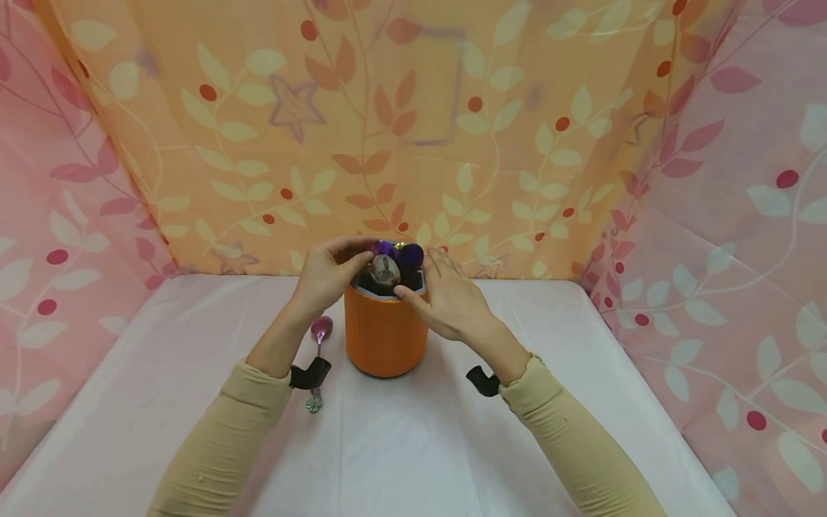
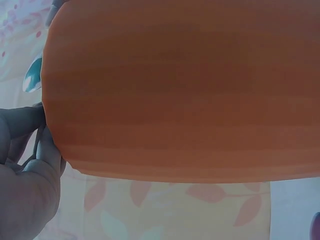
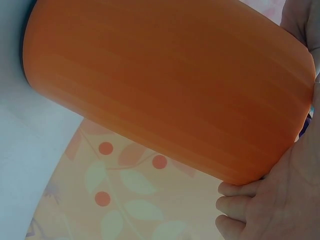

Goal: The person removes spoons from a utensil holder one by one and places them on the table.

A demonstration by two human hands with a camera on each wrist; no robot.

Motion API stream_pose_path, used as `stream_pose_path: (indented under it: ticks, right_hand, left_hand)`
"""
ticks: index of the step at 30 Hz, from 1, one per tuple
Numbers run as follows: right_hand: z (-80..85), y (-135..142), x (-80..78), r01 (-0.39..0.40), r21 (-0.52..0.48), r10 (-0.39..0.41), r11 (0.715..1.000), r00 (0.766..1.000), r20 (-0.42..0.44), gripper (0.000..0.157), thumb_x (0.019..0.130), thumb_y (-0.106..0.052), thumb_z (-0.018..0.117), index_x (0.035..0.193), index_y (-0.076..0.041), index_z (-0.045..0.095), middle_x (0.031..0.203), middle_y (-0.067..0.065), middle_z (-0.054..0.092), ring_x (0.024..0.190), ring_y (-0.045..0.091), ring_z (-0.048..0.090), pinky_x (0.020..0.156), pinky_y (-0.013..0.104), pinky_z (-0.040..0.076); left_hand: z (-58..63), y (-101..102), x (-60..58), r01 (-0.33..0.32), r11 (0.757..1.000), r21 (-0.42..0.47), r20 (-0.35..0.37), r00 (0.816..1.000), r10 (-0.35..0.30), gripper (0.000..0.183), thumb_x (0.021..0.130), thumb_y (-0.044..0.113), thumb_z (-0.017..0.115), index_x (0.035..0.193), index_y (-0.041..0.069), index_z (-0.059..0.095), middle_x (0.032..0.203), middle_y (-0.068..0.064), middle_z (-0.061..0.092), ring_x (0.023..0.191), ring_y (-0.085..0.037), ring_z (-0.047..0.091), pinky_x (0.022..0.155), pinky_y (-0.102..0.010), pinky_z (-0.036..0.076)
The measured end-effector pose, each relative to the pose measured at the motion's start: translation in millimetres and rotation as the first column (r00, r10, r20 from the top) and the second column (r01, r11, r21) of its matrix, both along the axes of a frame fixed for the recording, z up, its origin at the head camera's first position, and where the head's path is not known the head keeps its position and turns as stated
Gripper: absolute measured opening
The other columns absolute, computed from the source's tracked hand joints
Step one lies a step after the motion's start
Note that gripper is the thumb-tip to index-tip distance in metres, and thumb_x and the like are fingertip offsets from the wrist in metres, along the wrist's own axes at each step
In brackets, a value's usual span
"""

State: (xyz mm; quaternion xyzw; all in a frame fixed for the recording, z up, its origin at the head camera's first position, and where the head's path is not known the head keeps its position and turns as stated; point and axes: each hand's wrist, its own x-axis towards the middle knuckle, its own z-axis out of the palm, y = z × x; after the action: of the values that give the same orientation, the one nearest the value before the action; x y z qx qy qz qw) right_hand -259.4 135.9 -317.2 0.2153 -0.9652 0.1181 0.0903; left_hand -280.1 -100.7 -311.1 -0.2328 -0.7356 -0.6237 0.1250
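Observation:
An orange cylindrical holder (image 1: 386, 334) with a grey inner rim stands upright on the table. Several shiny spoon bowls rise above it, among them a dark purple one (image 1: 410, 259) and a pinkish one (image 1: 385, 270) with a dark reflection. At the left side of the rim, my left hand (image 1: 327, 271) pinches a purple spoon (image 1: 382, 248) between thumb and forefinger. My right hand (image 1: 455, 296) rests against the right side of the rim, fingers extended, thumb over the front edge. In the left wrist view a teal spoon bowl (image 2: 33, 75) shows past the holder's edge.
Left of the holder, a spoon (image 1: 321, 329) with a pink bowl and ornate greenish handle lies on the white tablecloth (image 1: 413, 445), partly hidden by the left wrist's black camera mount (image 1: 311, 373). Leaf-patterned curtains (image 1: 413, 143) stand behind the table and on both sides.

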Motion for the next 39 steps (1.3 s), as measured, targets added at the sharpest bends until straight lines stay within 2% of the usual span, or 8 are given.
stream_pose_path:
  ticks: [4, 11, 16, 22, 25, 28, 32, 39]
  right_hand:
    - [-0.4, 0.0, -0.3, -0.001, 0.003, 0.001, 1.0, 1.0, -0.003, 0.097, 0.104, -0.072, 0.029, 0.164, 0.003, 0.017, 0.17, 0.023, 0.02, 0.158, 0.035, 0.018, 0.13, 0.047, 0.013]
    - [0.0, 0.0, 0.8, 0.001, 0.007, -0.001, 1.0, 1.0, 0.009, 0.098, 0.103, -0.074, 0.027, 0.164, 0.003, 0.016, 0.171, 0.022, 0.018, 0.159, 0.033, 0.016, 0.13, 0.047, 0.012]
    - [-0.3, -0.2, 0.5, -0.002, 0.003, 0.002, 1.0, 1.0, 0.002, 0.098, 0.103, -0.074, 0.028, 0.164, 0.002, 0.017, 0.17, 0.023, 0.021, 0.159, 0.033, 0.017, 0.13, 0.047, 0.013]
    - [0.4, 0.1, 0.6, 0.001, 0.002, -0.001, 1.0, 1.0, 0.005, 0.098, 0.103, -0.074, 0.027, 0.164, 0.003, 0.017, 0.17, 0.022, 0.019, 0.158, 0.035, 0.018, 0.13, 0.047, 0.012]
    - [0.6, 0.5, 0.9, -0.001, -0.001, 0.001, 1.0, 1.0, -0.002, 0.097, 0.104, -0.073, 0.029, 0.164, 0.003, 0.018, 0.17, 0.023, 0.02, 0.158, 0.035, 0.019, 0.13, 0.048, 0.013]
    - [0.7, 0.7, 1.0, -0.005, -0.007, 0.005, 1.0, 1.0, -0.006, 0.097, 0.104, -0.073, 0.029, 0.164, 0.003, 0.018, 0.17, 0.023, 0.021, 0.158, 0.035, 0.018, 0.13, 0.049, 0.014]
    - [0.5, 0.9, 0.8, -0.004, -0.009, 0.004, 1.0, 1.0, -0.004, 0.098, 0.103, -0.074, 0.028, 0.164, 0.002, 0.016, 0.17, 0.022, 0.019, 0.159, 0.035, 0.017, 0.13, 0.049, 0.013]
    - [-0.4, 0.7, 0.4, -0.005, -0.008, 0.005, 1.0, 1.0, -0.003, 0.099, 0.103, -0.075, 0.028, 0.164, 0.002, 0.016, 0.171, 0.021, 0.019, 0.159, 0.035, 0.017, 0.129, 0.049, 0.013]
  left_hand:
    - [1.3, 0.6, 1.9, 0.006, 0.999, 0.036, 0.033, 0.999, -0.007, 0.028, 0.099, -0.001, 0.068, 0.127, -0.004, 0.071, 0.119, -0.023, 0.071, 0.093, -0.011, 0.071, 0.083, -0.022, 0.061]
    - [5.8, 1.7, 5.8, -0.005, 0.995, 0.098, 0.051, 0.999, 0.0, 0.027, 0.1, 0.001, 0.068, 0.127, -0.004, 0.071, 0.119, -0.022, 0.071, 0.09, -0.014, 0.072, 0.082, -0.025, 0.062]
    - [11.4, -0.6, 6.2, -0.066, 0.992, 0.106, 0.048, 0.997, 0.061, 0.027, 0.1, 0.008, 0.07, 0.126, 0.0, 0.072, 0.116, -0.021, 0.073, 0.088, -0.012, 0.073, 0.076, -0.023, 0.062]
    - [21.1, -5.9, 8.2, -0.082, 0.98, 0.181, 0.019, 0.997, 0.08, 0.029, 0.1, 0.007, 0.071, 0.126, -0.004, 0.071, 0.114, -0.013, 0.074, 0.092, -0.012, 0.073, 0.085, -0.024, 0.061]
    - [25.4, -9.0, 9.9, -0.072, 0.97, 0.233, 0.006, 0.997, 0.072, 0.03, 0.099, 0.003, 0.07, 0.127, -0.007, 0.069, 0.111, -0.002, 0.074, 0.094, -0.011, 0.073, 0.086, -0.026, 0.061]
    - [29.5, -12.0, 12.0, -0.051, 0.953, 0.298, -0.009, 0.998, 0.056, 0.031, 0.099, -0.001, 0.069, 0.127, -0.012, 0.067, 0.108, 0.002, 0.075, 0.097, -0.012, 0.073, 0.085, -0.028, 0.062]
    - [33.8, -16.5, 15.0, -0.038, 0.924, 0.381, -0.009, 0.999, 0.045, 0.031, 0.098, -0.002, 0.069, 0.127, -0.014, 0.066, 0.106, -0.001, 0.075, 0.095, -0.014, 0.073, 0.083, -0.029, 0.062]
    - [38.6, -25.7, 19.4, -0.018, 0.88, 0.475, -0.019, 0.999, 0.031, 0.026, 0.097, -0.004, 0.069, 0.122, -0.009, 0.071, 0.104, -0.006, 0.075, 0.091, -0.016, 0.072, 0.084, -0.031, 0.062]
